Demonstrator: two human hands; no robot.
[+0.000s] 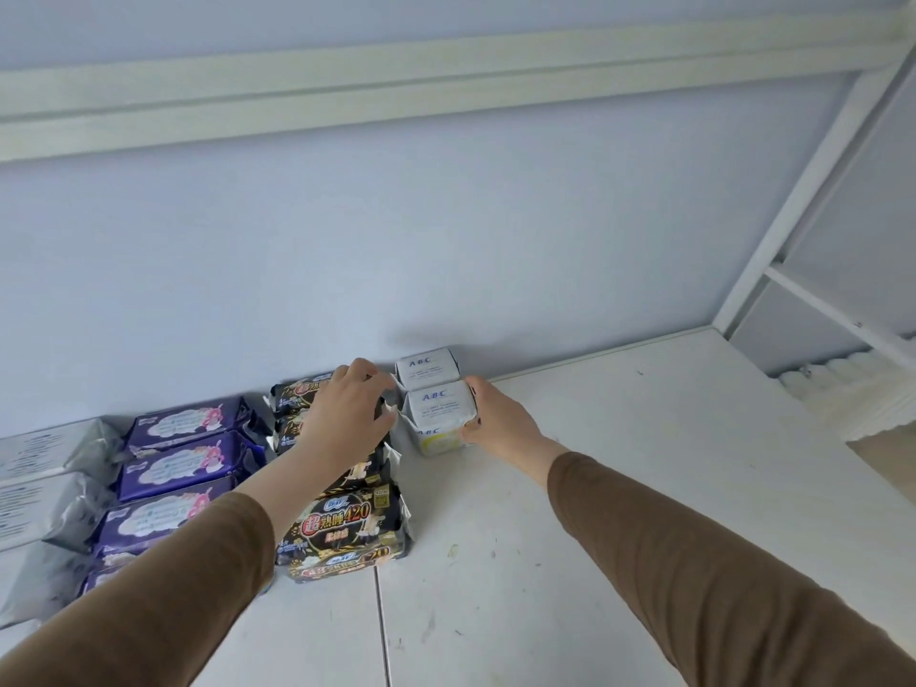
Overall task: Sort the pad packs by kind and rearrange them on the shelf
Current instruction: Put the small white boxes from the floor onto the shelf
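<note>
- Right hand (495,414): fingers curled against the right side of the front white pack (438,409), gripping it; thumb at its lower right corner
- Left hand (347,414): fingers bent, reaching toward the left side of the same pack; fingertips lie at the gap between that pack and the black packs (347,518); contact with the white pack cannot be confirmed
- Front white pack: stands between the two hands on the white shelf (644,488), with blue "ABC" lettering on its top
- Rear white pack (427,368): same lettering, directly beyond the front one, touching it, close to the back wall (446,240)
- Black packs: a row running from beneath the left hand back along the left forearm; the nearest bears "420"
- Purple packs (183,463): a row just left of the black row, further left of the left hand
- Silver packs (44,488): a row at the far left edge, beside the purple row
- Both forearms wear brown sleeves (694,562)
- White frame (793,215): upright post well to the right of the right hand
</note>
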